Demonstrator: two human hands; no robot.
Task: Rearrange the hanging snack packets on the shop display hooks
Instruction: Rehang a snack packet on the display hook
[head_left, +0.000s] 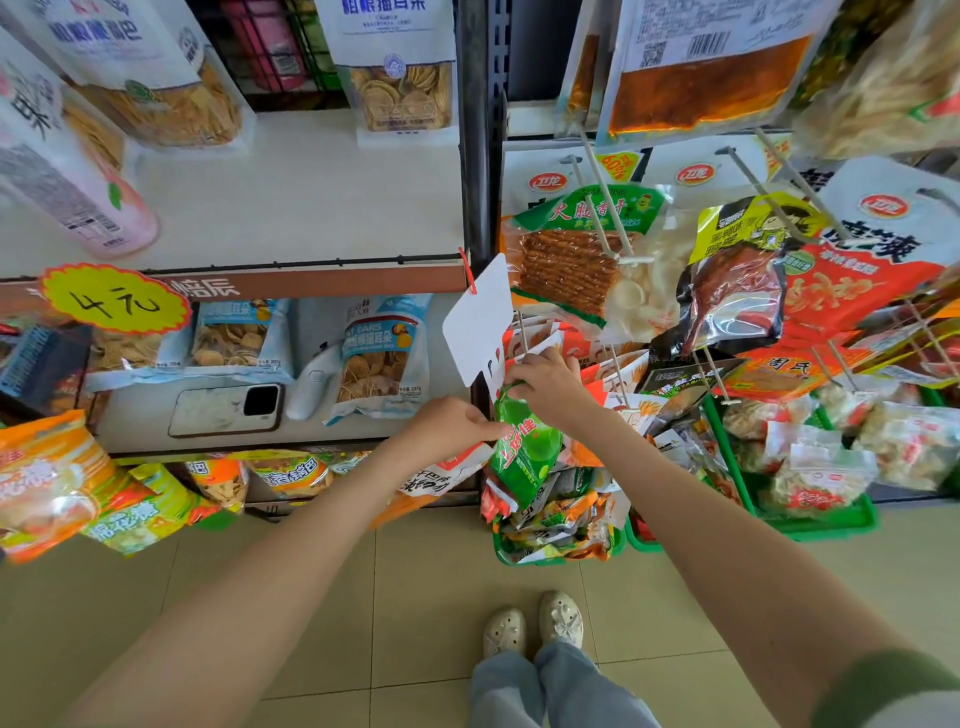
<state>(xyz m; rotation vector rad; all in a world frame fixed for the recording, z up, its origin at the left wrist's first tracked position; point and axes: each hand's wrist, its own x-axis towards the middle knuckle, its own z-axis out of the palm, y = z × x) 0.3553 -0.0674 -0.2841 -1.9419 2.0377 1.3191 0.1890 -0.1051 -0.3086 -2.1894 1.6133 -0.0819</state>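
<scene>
A green snack packet (524, 452) hangs low at the display's left side, under a row of red-and-white packets (540, 338) on a thin hook (521, 332). My right hand (550, 384) grips the green packet's top edge, fingers curled over it. My left hand (452, 428) pinches the packet's left edge with thumb and fingers. More packets hang on hooks above: a green-topped strip packet (571, 260) and a dark duck-leg packet (737, 291).
A white price tag (480, 319) dangles just left of my hands. Green baskets (810, 525) of loose packets stand on the floor below. A shelf at left holds cracker bags (382, 358), a phone (226, 410) and a yellow price sign (111, 301).
</scene>
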